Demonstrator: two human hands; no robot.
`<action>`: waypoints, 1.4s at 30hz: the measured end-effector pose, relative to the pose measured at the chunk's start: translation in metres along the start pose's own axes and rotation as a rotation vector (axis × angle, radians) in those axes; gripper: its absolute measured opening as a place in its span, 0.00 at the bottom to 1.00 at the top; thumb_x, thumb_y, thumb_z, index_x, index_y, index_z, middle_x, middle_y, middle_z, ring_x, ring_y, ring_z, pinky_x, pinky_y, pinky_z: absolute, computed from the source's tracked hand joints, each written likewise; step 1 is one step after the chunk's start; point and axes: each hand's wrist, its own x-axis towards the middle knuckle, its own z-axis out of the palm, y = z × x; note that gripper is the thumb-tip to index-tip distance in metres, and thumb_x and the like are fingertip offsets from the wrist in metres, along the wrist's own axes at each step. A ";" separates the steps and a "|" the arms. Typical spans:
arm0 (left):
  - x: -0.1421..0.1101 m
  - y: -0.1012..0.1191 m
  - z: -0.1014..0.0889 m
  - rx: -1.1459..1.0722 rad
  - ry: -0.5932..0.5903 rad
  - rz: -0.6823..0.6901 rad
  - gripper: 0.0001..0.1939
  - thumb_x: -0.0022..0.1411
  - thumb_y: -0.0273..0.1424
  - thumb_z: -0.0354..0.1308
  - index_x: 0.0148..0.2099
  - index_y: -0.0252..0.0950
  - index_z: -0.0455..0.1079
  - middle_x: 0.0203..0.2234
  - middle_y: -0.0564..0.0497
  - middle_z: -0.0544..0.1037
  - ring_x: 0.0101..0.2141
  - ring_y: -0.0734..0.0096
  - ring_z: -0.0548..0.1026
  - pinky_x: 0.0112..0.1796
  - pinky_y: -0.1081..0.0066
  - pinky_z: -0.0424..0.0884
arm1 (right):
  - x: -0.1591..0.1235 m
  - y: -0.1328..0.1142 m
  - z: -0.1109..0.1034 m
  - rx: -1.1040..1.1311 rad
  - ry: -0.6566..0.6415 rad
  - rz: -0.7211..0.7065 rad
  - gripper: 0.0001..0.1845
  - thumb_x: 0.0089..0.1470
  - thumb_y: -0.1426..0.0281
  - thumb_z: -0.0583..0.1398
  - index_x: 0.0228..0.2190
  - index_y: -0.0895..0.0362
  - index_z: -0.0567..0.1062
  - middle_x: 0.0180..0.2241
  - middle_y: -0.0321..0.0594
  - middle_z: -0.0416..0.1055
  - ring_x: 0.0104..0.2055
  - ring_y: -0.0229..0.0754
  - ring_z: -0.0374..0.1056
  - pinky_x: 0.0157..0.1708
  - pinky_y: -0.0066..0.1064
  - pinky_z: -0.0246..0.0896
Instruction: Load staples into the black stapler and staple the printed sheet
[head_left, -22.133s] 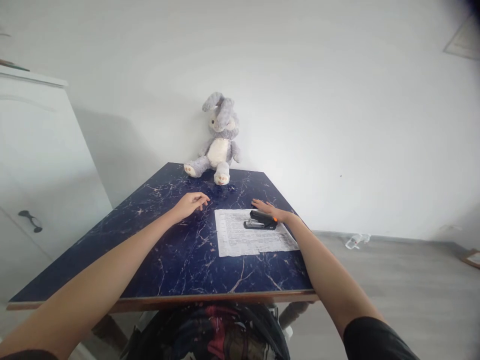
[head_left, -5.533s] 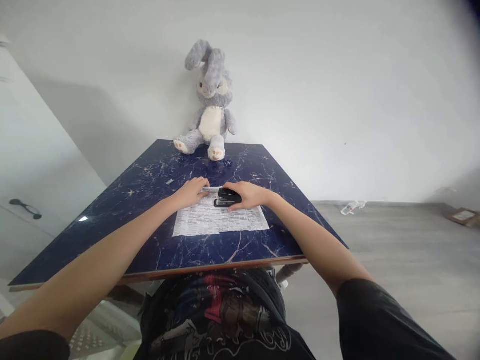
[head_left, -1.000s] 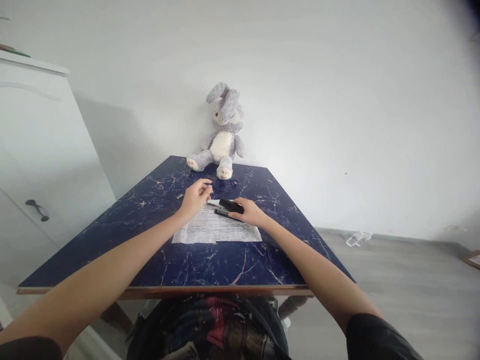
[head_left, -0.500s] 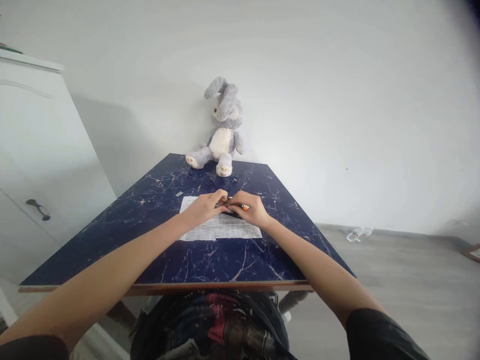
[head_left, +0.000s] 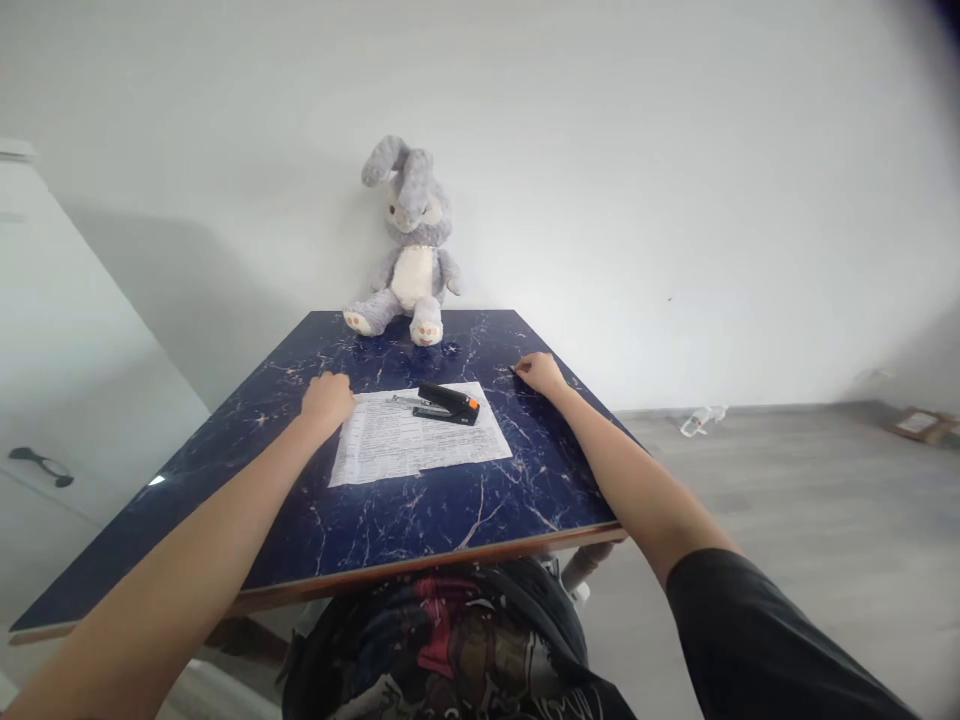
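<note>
A stiff stapler (head_left: 459, 405), probably steadiest held by its orange-marked right end, lies on the desk's (head_left: 420, 520) paper (head_left: 405, 455) as the right hand's (head_left: 541, 375) grip pinches a small dark object (head_left: 512, 370), the left hand's (head_left: 328, 402) unclear.

Your left hand (head_left: 328, 400) rests beside the printed paper (head_left: 412, 455). The open stapler (head_left: 448, 404) lies on it. Your right hand (head_left: 541, 374) pinches a small dark object (head_left: 513, 370) above the bench (head_left: 397, 520).

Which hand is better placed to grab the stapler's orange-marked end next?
Probably your right hand: it's nearer that end of the stapler, though it seems to pinch something small. Your left hand is by the left edge of the paper.
</note>
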 end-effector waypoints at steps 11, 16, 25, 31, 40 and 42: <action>0.003 0.005 -0.003 0.034 0.009 0.060 0.16 0.60 0.17 0.57 0.47 0.26 0.81 0.44 0.29 0.83 0.50 0.41 0.81 0.52 0.55 0.74 | 0.006 -0.004 0.009 -0.017 0.024 -0.054 0.15 0.56 0.76 0.61 0.41 0.59 0.86 0.44 0.49 0.81 0.44 0.49 0.75 0.50 0.35 0.68; 0.003 0.007 -0.001 -0.033 0.039 0.112 0.13 0.65 0.20 0.56 0.45 0.32 0.81 0.43 0.35 0.84 0.49 0.49 0.81 0.51 0.60 0.74 | 0.004 -0.018 0.014 0.059 0.024 -0.213 0.13 0.55 0.76 0.61 0.37 0.59 0.86 0.39 0.46 0.80 0.38 0.45 0.74 0.47 0.34 0.68; -0.017 0.045 -0.009 -0.777 0.059 0.307 0.11 0.63 0.33 0.67 0.46 0.36 0.82 0.37 0.45 0.87 0.36 0.60 0.84 0.42 0.64 0.78 | -0.042 -0.112 -0.005 0.576 -0.149 -0.593 0.20 0.69 0.56 0.58 0.48 0.55 0.81 0.46 0.45 0.80 0.46 0.46 0.75 0.43 0.35 0.70; -0.024 0.061 -0.005 -0.633 0.039 0.473 0.08 0.59 0.31 0.71 0.42 0.38 0.85 0.38 0.46 0.86 0.38 0.59 0.81 0.46 0.61 0.76 | -0.056 -0.132 0.005 0.546 -0.319 -0.736 0.24 0.65 0.57 0.63 0.57 0.55 0.74 0.53 0.47 0.77 0.53 0.49 0.74 0.50 0.38 0.70; -0.018 0.063 0.000 -0.526 0.054 0.561 0.06 0.63 0.31 0.66 0.40 0.38 0.85 0.41 0.46 0.84 0.43 0.59 0.79 0.53 0.58 0.70 | -0.056 -0.128 0.005 0.523 -0.374 -0.742 0.24 0.66 0.59 0.61 0.59 0.54 0.70 0.54 0.46 0.76 0.52 0.48 0.73 0.49 0.36 0.69; -0.017 0.061 0.001 -0.568 0.032 0.589 0.06 0.63 0.31 0.67 0.40 0.38 0.84 0.41 0.47 0.84 0.42 0.60 0.79 0.51 0.60 0.71 | -0.056 -0.128 0.005 0.522 -0.374 -0.740 0.24 0.66 0.59 0.62 0.59 0.55 0.70 0.54 0.47 0.76 0.51 0.48 0.74 0.48 0.36 0.69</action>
